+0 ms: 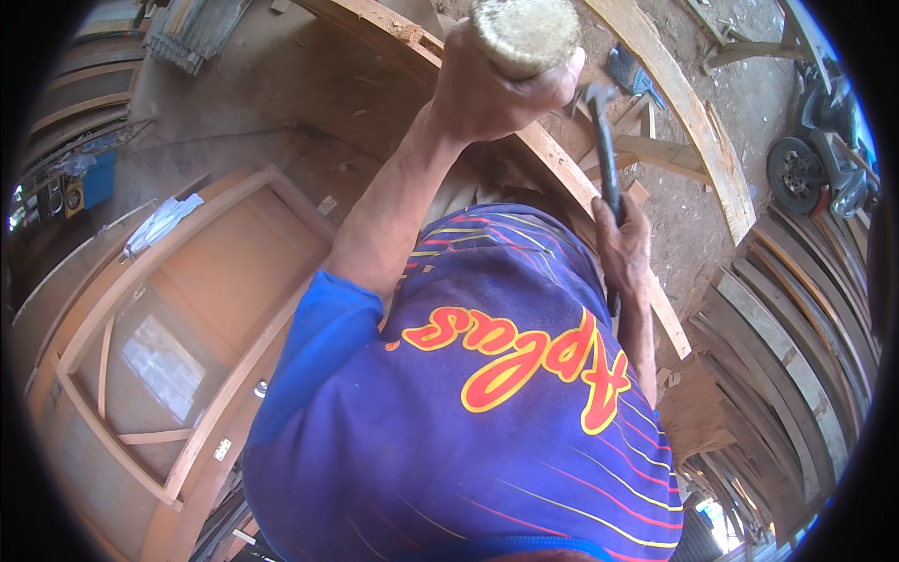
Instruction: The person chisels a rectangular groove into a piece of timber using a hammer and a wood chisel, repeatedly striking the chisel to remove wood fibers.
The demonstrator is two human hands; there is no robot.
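Note:
My left hand (482,89) is raised at the top, with its fingers closed around a round, pale, rough-faced wooden block (526,33). Any handle on that block is hidden. To the right, my right hand (626,239) grips the dark handle of a hammer (604,140). Its metal head points up and away from me and is slightly blurred. A long wooden beam (567,169) with notches cut in it runs slantwise beneath both hands. The hammer appears above this beam; whether they touch I cannot tell.
A wooden door panel (225,244) leans at left, with white cloth (161,225) on its edge. A curved plank (698,103) lies beyond the beam, near a blue-and-dark object (629,70). Stacked boards (787,356) fill the right, below a motorbike wheel (796,176).

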